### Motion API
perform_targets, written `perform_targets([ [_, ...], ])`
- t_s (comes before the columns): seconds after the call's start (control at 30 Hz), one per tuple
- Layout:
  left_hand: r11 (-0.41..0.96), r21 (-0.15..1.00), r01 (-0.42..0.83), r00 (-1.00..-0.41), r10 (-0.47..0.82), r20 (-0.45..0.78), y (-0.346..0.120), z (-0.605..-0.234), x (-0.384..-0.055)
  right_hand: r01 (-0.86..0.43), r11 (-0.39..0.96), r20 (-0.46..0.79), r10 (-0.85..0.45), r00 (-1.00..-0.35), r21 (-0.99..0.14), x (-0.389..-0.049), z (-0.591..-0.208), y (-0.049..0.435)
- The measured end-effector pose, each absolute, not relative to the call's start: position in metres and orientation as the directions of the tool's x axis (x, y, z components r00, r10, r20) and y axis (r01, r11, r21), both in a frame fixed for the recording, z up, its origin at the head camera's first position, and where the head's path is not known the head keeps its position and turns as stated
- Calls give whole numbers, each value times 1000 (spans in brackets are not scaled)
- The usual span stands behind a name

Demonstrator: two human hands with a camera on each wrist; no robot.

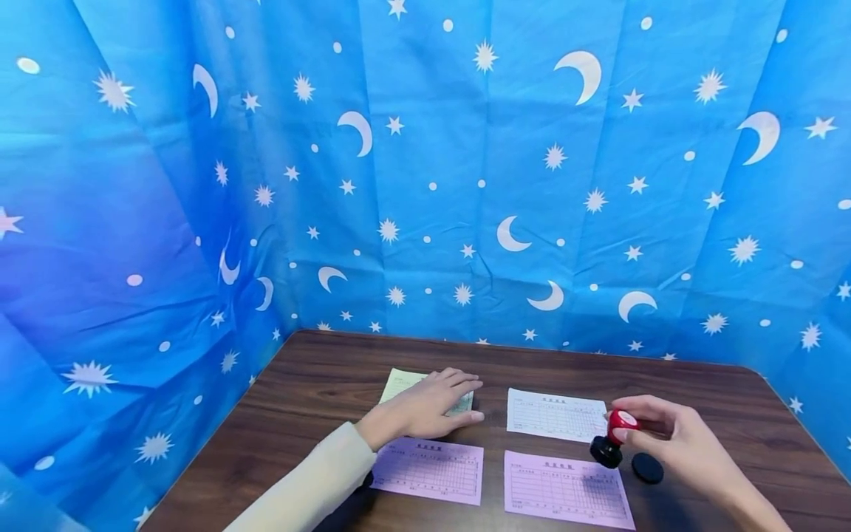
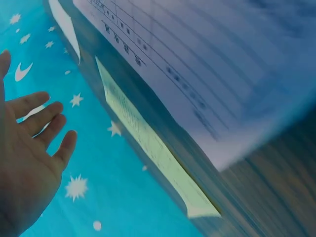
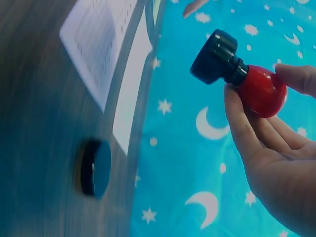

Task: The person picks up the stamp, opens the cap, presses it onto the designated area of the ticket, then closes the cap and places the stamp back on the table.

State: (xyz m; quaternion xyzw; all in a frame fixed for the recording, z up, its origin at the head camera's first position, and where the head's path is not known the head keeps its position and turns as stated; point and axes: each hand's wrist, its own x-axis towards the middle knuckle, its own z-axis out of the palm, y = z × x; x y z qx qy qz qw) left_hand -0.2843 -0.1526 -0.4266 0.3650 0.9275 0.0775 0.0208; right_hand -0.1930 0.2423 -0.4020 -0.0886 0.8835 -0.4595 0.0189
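Note:
My right hand [image 1: 671, 428] holds a round stamp [image 1: 623, 425] by its red knob, thumb on one side and fingers on the other. The stamp's black base points down, above the table between the white slip [image 1: 552, 414] and the near right pink slip [image 1: 565, 488]. Its round black cap [image 1: 647, 468] lies on the table beneath that hand. My left hand [image 1: 432, 406] reaches over the green slip [image 1: 399, 380], fingers extended and holding nothing; the left wrist view shows its palm and spread fingers. Beside the left forearm lies another pink slip [image 1: 432, 473], partly covered by the sleeve.
The slips carry printed tables and lie in two rows on a dark wood table [image 1: 319, 369]. Part of a small black object [image 1: 368, 480] peeks out by the left sleeve. A blue curtain [image 1: 452, 222] with moons and stars hangs behind and along the sides.

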Motion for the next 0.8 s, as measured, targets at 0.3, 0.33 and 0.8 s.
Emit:
perform_targets([
  [0.3,715,149,683,-725,688,21,-197,-423,-252,-163,487,57,-225,-973,-858,-192,-403,207],
  [0.33,712,144,688,-721,692,21,-201,-424,-248,-171,473,63,-235,-970,-864,-192,-403,204],
  [0.8,735,127,667,-741,671,10,-243,-443,-216,-305,375,152,-385,-910,-875,-199,-399,162],
])
